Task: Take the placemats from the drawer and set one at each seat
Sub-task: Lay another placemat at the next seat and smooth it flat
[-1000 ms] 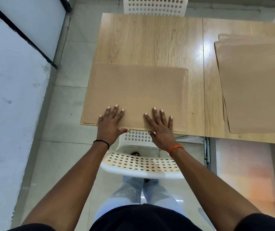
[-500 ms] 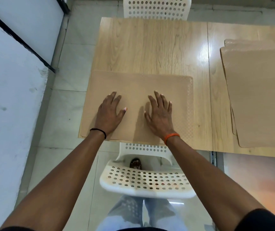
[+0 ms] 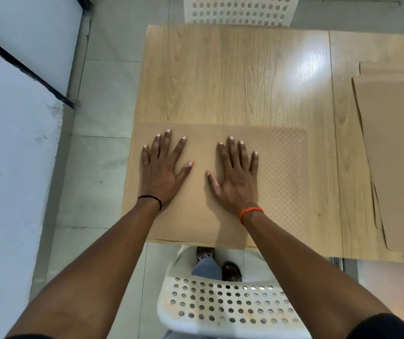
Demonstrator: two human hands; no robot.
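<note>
A tan placemat (image 3: 281, 182) lies flat on the near left corner of the wooden table (image 3: 220, 77), in front of a white perforated chair (image 3: 225, 304). My left hand (image 3: 163, 170) presses flat on the mat's left part, fingers spread. My right hand (image 3: 236, 177) presses flat on its middle, fingers straight. A stack of more tan placemats (image 3: 396, 148) rests on the table at the right edge of view, partly cut off.
A second white perforated chair (image 3: 237, 9) stands at the table's far side. A white wall with a dark rail (image 3: 25, 67) runs along the left. Tiled floor lies between wall and table.
Both hands slid forward from the mat's near edge onto its middle, and the mat moved a little farther onto the table. The view moved closer over the table.
</note>
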